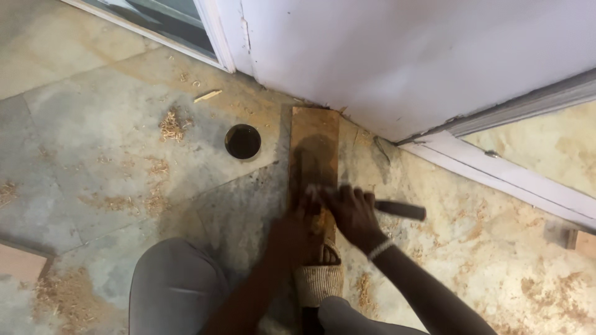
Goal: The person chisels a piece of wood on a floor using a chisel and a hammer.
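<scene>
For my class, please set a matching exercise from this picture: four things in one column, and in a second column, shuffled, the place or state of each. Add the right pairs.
Things:
1. wooden board
2. round hole
3. right hand
4. sandalled foot

Places or states:
A. in the floor, left of the board
B. presses on the board's near end
C. lies on the floor, its far end at the white wall
D. grips a dark-handled tool

Pairs: 1-C, 2-A, 3-D, 4-B
</scene>
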